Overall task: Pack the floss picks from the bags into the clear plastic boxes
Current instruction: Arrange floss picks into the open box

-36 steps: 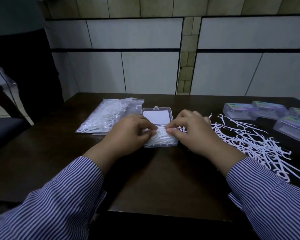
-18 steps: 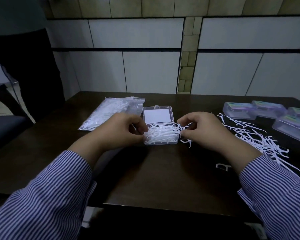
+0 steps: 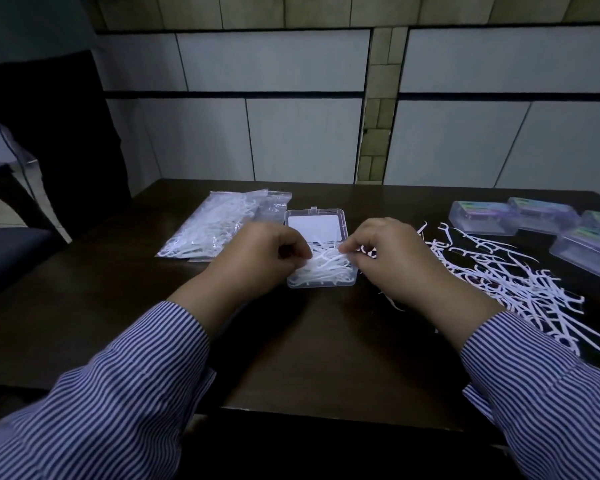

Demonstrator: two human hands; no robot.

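An open clear plastic box (image 3: 321, 284) lies at the table's middle, its lid (image 3: 314, 227) folded back flat behind it. White floss picks (image 3: 326, 268) fill the box in a loose tangle. My left hand (image 3: 260, 258) is at the box's left side, fingers curled and pinching picks. My right hand (image 3: 392, 258) is at the right side, thumb and fingers pinching the same bundle over the box. A clear bag of floss picks (image 3: 215, 230) lies to the left.
Loose floss picks (image 3: 520, 285) are scattered across the table to the right. Several closed clear boxes with coloured labels (image 3: 482, 218) stand at the far right. A dark chair (image 3: 11, 251) is beside the table on the left. The wall runs behind the table.
Both hands lifted a bundle of picks above the box half a second ago; now the hands are closer together and lower, with the picks down in the box.
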